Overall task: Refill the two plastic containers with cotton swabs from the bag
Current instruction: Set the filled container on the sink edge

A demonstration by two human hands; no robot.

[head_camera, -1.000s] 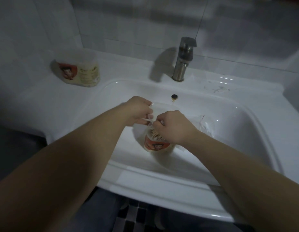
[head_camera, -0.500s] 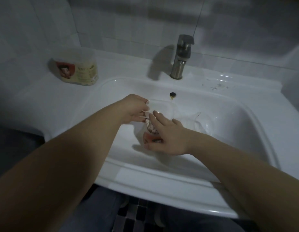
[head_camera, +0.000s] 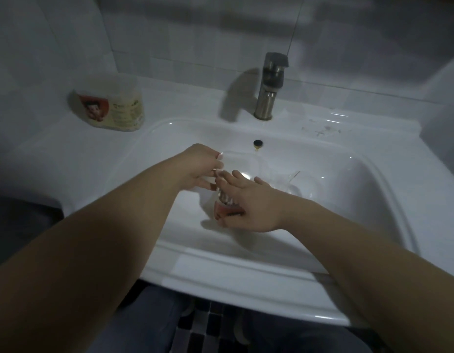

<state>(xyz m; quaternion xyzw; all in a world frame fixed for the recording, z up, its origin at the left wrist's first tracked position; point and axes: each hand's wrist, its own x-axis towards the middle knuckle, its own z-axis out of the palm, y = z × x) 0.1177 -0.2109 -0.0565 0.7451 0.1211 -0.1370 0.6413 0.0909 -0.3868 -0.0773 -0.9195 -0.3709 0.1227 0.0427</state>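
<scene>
Sink (head_camera: pixel 373 200) in a white desk (head_camera: pixel 68 159), steel faucet (head_camera: pixel 270 87) at the back rim, dim light.

First container (head_camera: pixel 222 211) is down in the basin, in front of the faucet and slightly left of it. It has a red label and is clear plastic; it looks tilted, top end toward the faucet. White tips of cotton swabs (head_camera: pixel 224 197) show inside it, partly hidden by fingers.

Right hand (head_camera: pixel 249 202) lies over this container, fingers straight and spread across the top, pointing toward the faucet side. The thumb is under the label end, touching the container's near side.

Left hand (head_camera: pixel 203 166) is left of the right hand, also in front of the faucet. Its fingers are curled, and thumb and fingertips pinch the left edge of a clear lid (head_camera: pixel 242 163). Whether the lid is joined to the container, cannot tell. The lid sits between the hands and the faucet, just before the overflow hole (head_camera: pixel 258 142).

Bag (head_camera: pixel 294 182) is clear crumpled plastic in the basin, in front of the faucet and a bit right, just beside the right hand's fingers. Its contents are not readable.

Second container (head_camera: pixel 111 110) is on the desk well left of the faucet, against the wall tiles, upright, with a red and cream label and a pale lid on. It is apart from both hands.

Dark checkered floor (head_camera: pixel 203 327) shows below the sink's front edge.
</scene>
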